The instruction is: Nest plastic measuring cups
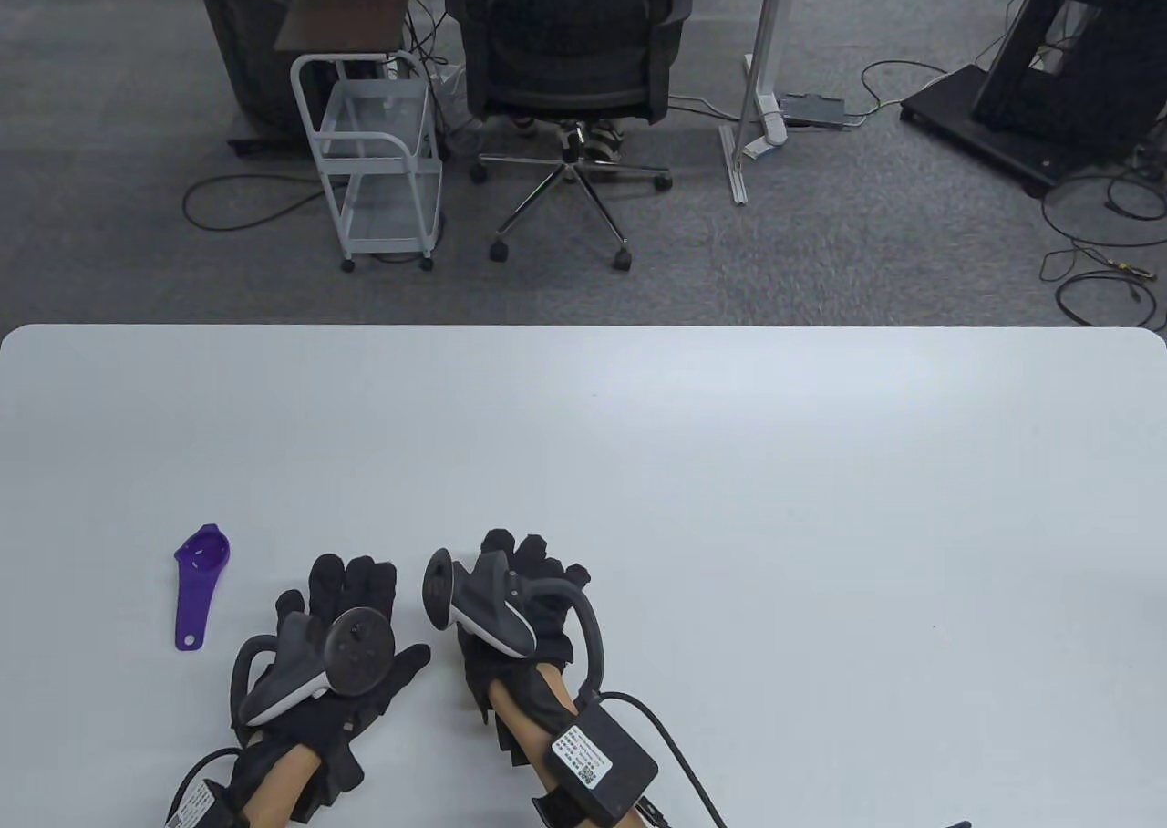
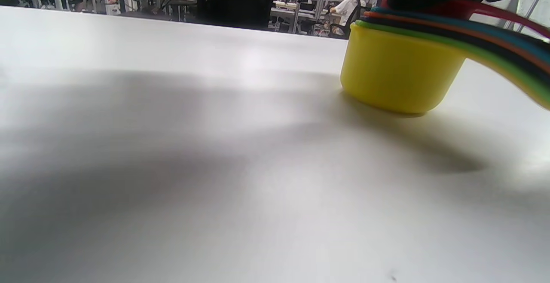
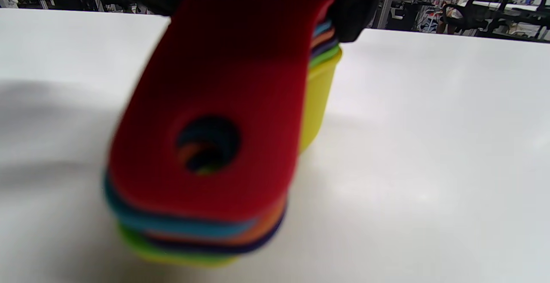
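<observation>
A nested stack of measuring cups stands on the white table, with the yellow cup (image 2: 399, 72) outermost and green, purple, orange, blue and red handles layered above it. The red handle (image 3: 223, 102) lies on top, with a hanging hole. My right hand (image 1: 524, 559) covers the stack in the table view and grips it from above; its gloved fingers (image 3: 356, 12) sit on the cup end. My left hand (image 1: 351, 582) lies flat on the table just left of the right hand, fingers extended, holding nothing. A small purple cup (image 1: 201, 586) lies alone at the left.
The white table (image 1: 729, 500) reaches from the front edge to its far edge. Behind it on the carpet are an office chair (image 1: 570, 53), a white wire cart (image 1: 378, 162) and cables.
</observation>
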{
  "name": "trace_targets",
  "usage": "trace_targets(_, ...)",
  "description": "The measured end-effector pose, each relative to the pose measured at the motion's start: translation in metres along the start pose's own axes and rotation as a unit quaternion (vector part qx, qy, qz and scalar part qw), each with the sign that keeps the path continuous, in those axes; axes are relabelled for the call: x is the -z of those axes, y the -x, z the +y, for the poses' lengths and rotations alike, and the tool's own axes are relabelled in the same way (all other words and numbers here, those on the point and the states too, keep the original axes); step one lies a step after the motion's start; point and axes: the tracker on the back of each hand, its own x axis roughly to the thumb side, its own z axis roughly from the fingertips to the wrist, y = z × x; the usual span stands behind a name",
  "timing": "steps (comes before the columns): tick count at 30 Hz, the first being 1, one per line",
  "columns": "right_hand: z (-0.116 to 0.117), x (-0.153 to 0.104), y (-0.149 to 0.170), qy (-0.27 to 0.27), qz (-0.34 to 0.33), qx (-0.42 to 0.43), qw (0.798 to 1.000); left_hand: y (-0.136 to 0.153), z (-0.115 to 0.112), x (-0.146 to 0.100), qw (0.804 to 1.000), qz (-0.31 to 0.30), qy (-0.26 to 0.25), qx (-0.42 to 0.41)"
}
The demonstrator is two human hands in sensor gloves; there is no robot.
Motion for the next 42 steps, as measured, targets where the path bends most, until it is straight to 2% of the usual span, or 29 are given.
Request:
trace_targets(12,0.008,0.000,0.001,-0.009,-0.007,0.000,1.000,0.003,-0.008,0.005,0.998,0.006,0.057,-0.024)
trace_targets(16,-0.001,-0.005,0.012,0.005,-0.016,0.027,1.000,0.005,-0.006,0.005,0.998,0.008,0.053,-0.015)
trace_targets(21,-0.017,-0.017,0.057,0.059,-0.019,0.024,0.998,0.012,-0.006,0.004,0.999,0.012,0.049,-0.021)
trace_targets(23,-0.011,-0.019,0.084,0.031,-0.046,0.015,0.998,0.013,-0.007,0.006,0.998,0.014,0.054,-0.026)
trace_targets(25,-0.001,-0.023,0.107,0.005,-0.046,0.014,0.999,0.015,-0.008,0.008,0.998,0.018,0.058,-0.024)
trace_targets(28,0.015,-0.028,0.137,0.056,-0.055,0.032,0.996,0.017,-0.009,0.009,0.998,0.024,0.054,-0.019)
trace_targets(31,0.024,-0.031,0.151,0.051,-0.047,0.057,0.996,0.022,-0.006,0.009,0.999,0.033,0.042,-0.009)
trace_targets(33,0.024,-0.033,0.156,0.045,-0.044,0.057,0.996,0.029,-0.002,0.009,0.999,0.044,0.027,-0.004)
trace_targets(36,0.023,-0.035,0.161,0.060,-0.046,0.059,0.995,0.057,0.004,0.011,0.997,0.071,-0.021,-0.009)
trace_targets(40,0.027,-0.039,0.164,0.038,-0.052,0.070,0.995,0.120,0.010,0.021,0.986,0.129,-0.106,-0.030)
trace_targets(42,0.025,-0.040,0.164,0.033,-0.053,0.066,0.996,0.148,0.010,0.026,0.978,0.169,-0.119,-0.020)
